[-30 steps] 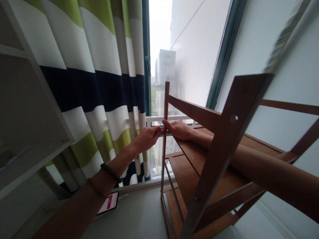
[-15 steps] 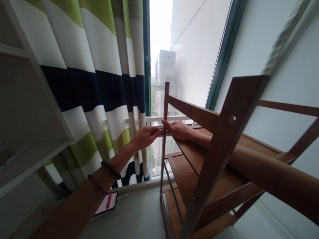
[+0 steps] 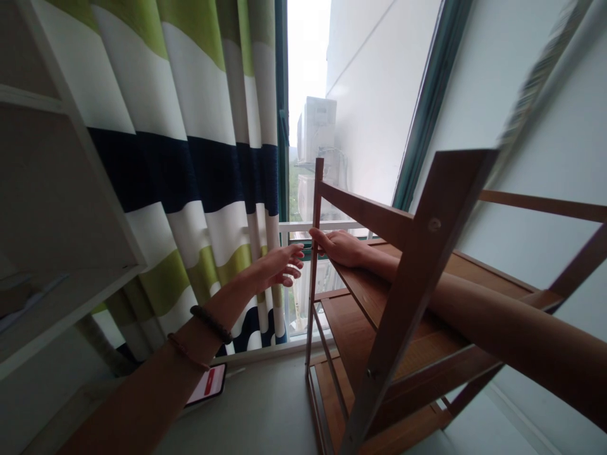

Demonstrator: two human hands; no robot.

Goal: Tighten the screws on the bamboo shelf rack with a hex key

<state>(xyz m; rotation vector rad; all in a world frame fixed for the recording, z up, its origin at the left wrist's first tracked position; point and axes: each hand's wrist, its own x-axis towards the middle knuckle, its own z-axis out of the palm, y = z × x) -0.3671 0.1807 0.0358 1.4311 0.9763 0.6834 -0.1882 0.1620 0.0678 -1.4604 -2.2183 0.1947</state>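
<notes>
A brown wooden shelf rack with several tiers stands in front of the window. My right hand reaches across its upper board and grips the far-left upright, thumb at the post's edge. Just left of that upright is my left hand, its fingers loosely spread and apart from the wood. A thin, dark piece shows between its fingertips and the post, too small to make out. Round metal fasteners show on the near upright.
A striped curtain hangs left of the window, beside a white shelf unit. A lit phone lies below my left forearm. A white wall stands to the right, and a white railing crosses the window behind the rack.
My left hand's fingers have gone from a pinch at the upright to loosely spread, slightly left of it. My right hand keeps its grip. The view has shifted slightly.
</notes>
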